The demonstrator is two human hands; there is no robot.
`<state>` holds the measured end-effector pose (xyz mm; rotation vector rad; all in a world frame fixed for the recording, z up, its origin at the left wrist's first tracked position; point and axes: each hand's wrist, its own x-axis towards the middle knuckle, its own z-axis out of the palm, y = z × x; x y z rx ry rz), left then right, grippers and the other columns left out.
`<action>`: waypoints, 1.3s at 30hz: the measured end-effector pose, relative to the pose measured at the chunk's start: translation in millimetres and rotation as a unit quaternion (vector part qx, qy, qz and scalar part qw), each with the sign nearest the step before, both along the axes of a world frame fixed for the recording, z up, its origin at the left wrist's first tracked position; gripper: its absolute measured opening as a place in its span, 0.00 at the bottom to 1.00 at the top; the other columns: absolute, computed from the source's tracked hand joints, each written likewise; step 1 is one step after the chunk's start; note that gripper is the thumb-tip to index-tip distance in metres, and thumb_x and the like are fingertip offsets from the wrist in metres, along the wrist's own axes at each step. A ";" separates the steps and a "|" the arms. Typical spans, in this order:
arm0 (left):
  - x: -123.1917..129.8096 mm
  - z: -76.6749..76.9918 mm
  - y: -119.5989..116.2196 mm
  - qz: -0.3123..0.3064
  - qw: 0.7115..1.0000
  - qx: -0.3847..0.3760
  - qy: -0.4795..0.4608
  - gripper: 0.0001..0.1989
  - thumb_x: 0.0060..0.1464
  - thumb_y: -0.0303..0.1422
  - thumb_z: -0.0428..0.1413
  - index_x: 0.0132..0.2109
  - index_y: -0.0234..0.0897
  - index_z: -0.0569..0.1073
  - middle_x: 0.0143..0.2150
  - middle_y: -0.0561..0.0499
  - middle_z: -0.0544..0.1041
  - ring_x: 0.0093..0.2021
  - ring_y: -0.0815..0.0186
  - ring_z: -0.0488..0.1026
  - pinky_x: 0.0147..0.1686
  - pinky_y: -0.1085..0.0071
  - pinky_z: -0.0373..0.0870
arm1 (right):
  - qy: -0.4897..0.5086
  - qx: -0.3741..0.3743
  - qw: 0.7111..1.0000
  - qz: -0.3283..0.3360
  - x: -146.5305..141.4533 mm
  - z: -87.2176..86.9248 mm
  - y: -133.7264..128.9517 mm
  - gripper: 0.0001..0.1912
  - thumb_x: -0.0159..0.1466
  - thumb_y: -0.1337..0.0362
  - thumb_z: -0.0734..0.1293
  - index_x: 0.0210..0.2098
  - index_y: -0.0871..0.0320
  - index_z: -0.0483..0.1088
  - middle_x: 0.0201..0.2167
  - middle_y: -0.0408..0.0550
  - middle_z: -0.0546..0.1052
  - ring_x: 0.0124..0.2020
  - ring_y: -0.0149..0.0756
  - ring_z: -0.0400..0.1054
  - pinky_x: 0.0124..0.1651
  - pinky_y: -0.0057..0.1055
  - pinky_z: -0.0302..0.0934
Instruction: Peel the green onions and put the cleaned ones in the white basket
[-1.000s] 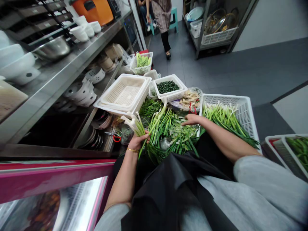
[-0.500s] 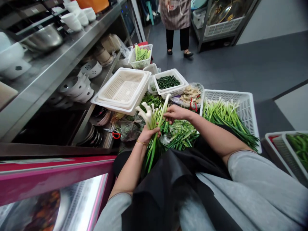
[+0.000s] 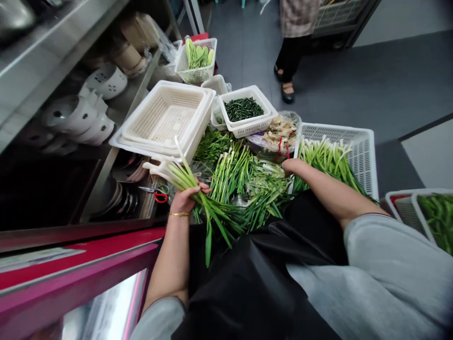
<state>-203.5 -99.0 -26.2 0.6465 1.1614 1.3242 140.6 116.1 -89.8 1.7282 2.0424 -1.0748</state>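
Note:
My left hand [image 3: 184, 199] is closed around a bunch of spring onions [image 3: 173, 171], their white ends pointing left and the green leaves trailing right. Beyond my lap, more spring onions [image 3: 230, 167] lie in a pile beside loose green trimmings [image 3: 267, 189]. My right hand [image 3: 292, 166] is bent downward at the left edge of a white basket [image 3: 366, 156] holding trimmed-looking spring onions [image 3: 327, 158]. Its fingers are mostly hidden from view, so I cannot see whether it holds anything. A bag of pale, root-like pieces [image 3: 281, 130] sits just beyond that hand.
Nested white baskets [image 3: 130, 134] stand at left, a basket of dark green chillies [image 3: 271, 111] behind the pile. Red-handled scissors [image 3: 161, 196] lie on the low shelf. A steel shelf [image 3: 63, 42] with white crockery runs along the left. Another person [image 3: 293, 52] stands beyond.
My left hand has moved left with its bunch, now tilted over. My right hand has left the bunch and moved right. The other person has shifted to the right in view.

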 end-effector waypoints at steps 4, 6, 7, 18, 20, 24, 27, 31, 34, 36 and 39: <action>-14.6 -30.6 17.2 0.013 0.997 -0.069 0.040 0.19 0.38 0.25 0.63 0.40 0.34 0.69 0.31 0.49 0.79 0.30 0.61 0.77 0.36 0.61 0.73 | 0.050 0.017 0.999 0.002 -42.1 -43.9 31.3 0.10 0.57 0.64 0.69 0.33 0.66 0.76 0.23 0.52 0.76 0.23 0.32 0.71 0.31 0.25 0.64; -19.0 -40.8 27.0 0.015 0.996 -0.092 0.014 0.16 0.36 0.24 0.62 0.35 0.35 0.68 0.34 0.49 0.79 0.33 0.61 0.77 0.39 0.61 0.73 | 0.099 0.002 0.994 -0.036 -71.3 -66.3 48.1 0.11 0.60 0.63 0.67 0.34 0.65 0.76 0.22 0.50 0.76 0.20 0.28 0.68 0.27 0.22 0.62; -21.2 -43.4 31.5 0.016 0.995 -0.095 -0.005 0.15 0.36 0.23 0.62 0.33 0.36 0.67 0.35 0.49 0.78 0.35 0.61 0.76 0.40 0.60 0.73 | 0.106 -0.004 0.993 -0.054 -86.4 -79.0 56.3 0.11 0.61 0.63 0.66 0.34 0.66 0.75 0.21 0.49 0.75 0.19 0.28 0.68 0.26 0.21 0.62; -37.1 -40.8 52.4 0.002 0.992 -0.124 -0.023 0.07 0.48 0.31 0.60 0.35 0.38 0.71 0.22 0.54 0.65 0.23 0.69 0.64 0.27 0.69 0.63 | 0.020 -0.070 0.980 -0.187 -194.6 -207.9 106.2 0.10 0.60 0.69 0.63 0.28 0.67 0.74 0.20 0.58 0.74 0.28 0.40 0.73 0.34 0.29 0.66; -36.7 -42.6 55.7 0.002 0.990 -0.139 -0.007 0.06 0.49 0.31 0.60 0.35 0.36 0.70 0.23 0.54 0.66 0.23 0.70 0.65 0.26 0.71 0.61 | 0.027 -0.054 0.978 -0.200 -196.0 -208.6 106.2 0.10 0.60 0.68 0.63 0.27 0.67 0.73 0.20 0.56 0.74 0.28 0.39 0.72 0.33 0.28 0.65; -30.5 -48.3 58.7 0.012 0.991 -0.136 0.014 0.08 0.49 0.32 0.61 0.34 0.33 0.71 0.22 0.54 0.68 0.24 0.70 0.66 0.26 0.72 0.61 | 0.089 -0.010 0.976 -0.201 -176.8 -181.5 83.7 0.11 0.60 0.65 0.61 0.26 0.65 0.70 0.20 0.49 0.73 0.21 0.31 0.67 0.27 0.24 0.61; -18.7 -52.1 57.6 0.006 0.991 -0.131 0.031 0.10 0.46 0.34 0.63 0.33 0.33 0.71 0.22 0.55 0.69 0.23 0.70 0.66 0.25 0.73 0.62 | 0.162 0.070 0.966 -0.188 -151.4 -136.0 52.6 0.10 0.59 0.61 0.62 0.28 0.62 0.68 0.23 0.44 0.72 0.23 0.28 0.65 0.28 0.22 0.59; 11.6 -45.9 57.8 0.001 0.991 -0.111 0.072 0.12 0.42 0.35 0.64 0.32 0.31 0.73 0.26 0.52 0.73 0.23 0.71 0.67 0.25 0.73 0.63 | 0.314 0.247 0.905 -0.148 -124.3 -50.1 9.7 0.12 0.56 0.57 0.63 0.24 0.61 0.65 0.20 0.42 0.68 0.23 0.28 0.61 0.29 0.23 0.56; 42.6 -27.8 59.0 0.012 0.992 -0.047 0.120 0.11 0.42 0.34 0.64 0.30 0.31 0.74 0.35 0.46 0.77 0.28 0.69 0.70 0.29 0.72 0.65 | 0.375 0.284 0.878 -0.092 -116.3 16.1 -25.3 0.16 0.56 0.54 0.64 0.22 0.60 0.64 0.18 0.42 0.67 0.22 0.28 0.60 0.27 0.24 0.54; 61.4 -12.8 58.5 0.011 0.988 0.012 0.155 0.10 0.41 0.33 0.63 0.30 0.31 0.73 0.39 0.45 0.78 0.32 0.66 0.71 0.32 0.71 0.66 | 0.396 0.244 0.884 -0.053 -115.9 49.4 -52.6 0.17 0.56 0.53 0.65 0.20 0.60 0.63 0.17 0.42 0.66 0.20 0.28 0.60 0.25 0.24 0.54; 78.0 4.3 52.8 0.004 0.968 0.062 0.241 0.09 0.38 0.30 0.64 0.29 0.32 0.74 0.32 0.48 0.77 0.33 0.64 0.71 0.34 0.70 0.65 | 0.426 0.148 0.892 -0.030 -116.4 76.3 -92.1 0.18 0.58 0.51 0.65 0.22 0.60 0.63 0.16 0.41 0.68 0.16 0.27 0.61 0.22 0.23 0.54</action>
